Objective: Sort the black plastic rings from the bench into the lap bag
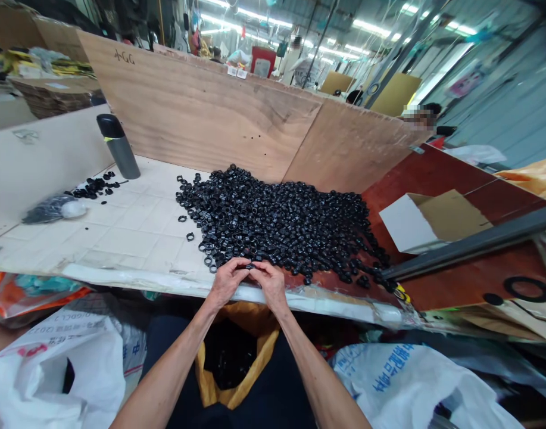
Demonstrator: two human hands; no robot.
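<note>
My left hand (229,280) and my right hand (270,283) meet above the front edge of the workbench (134,238). Between their fingertips they pinch a small black ring-like part (250,266), mostly covered by the fingers. Just beyond my hands spreads a large heap of black plastic rings (273,214), with a few loose ones at its left side. Below my wrists, a yellow sack (268,351) hangs open on my lap, and dark pieces fill its inside.
A grey bottle (123,152) stands at the back left, near scattered black bits (91,188) and a clear bag of dark pieces (49,208). An open cardboard box (411,223) and a grey metal bar (473,241) lie right. White sacks (62,363) flank my legs.
</note>
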